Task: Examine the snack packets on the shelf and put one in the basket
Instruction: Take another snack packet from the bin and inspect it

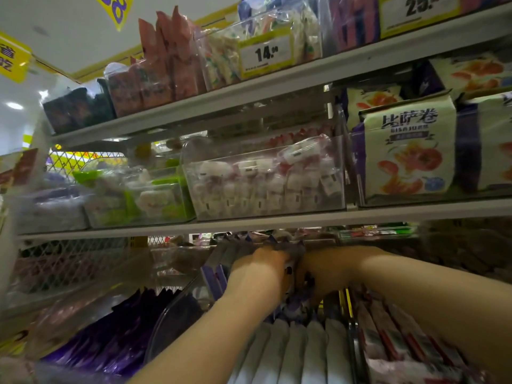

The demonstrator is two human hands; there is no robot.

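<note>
While reaching at lower centre of frame, left hand (257, 270) and right hand (325, 273) were curled among snack packets (297, 304) (actual grip blurred; cannot tell).

The tall packet (410, 151) was cream with orange-red tomato prints and purple sides. Left of it, the sweets (263, 184) were white and pink; farther left, wrappers (155, 195) lime green; below-left, foil packs (119, 336) dark purple.
</note>
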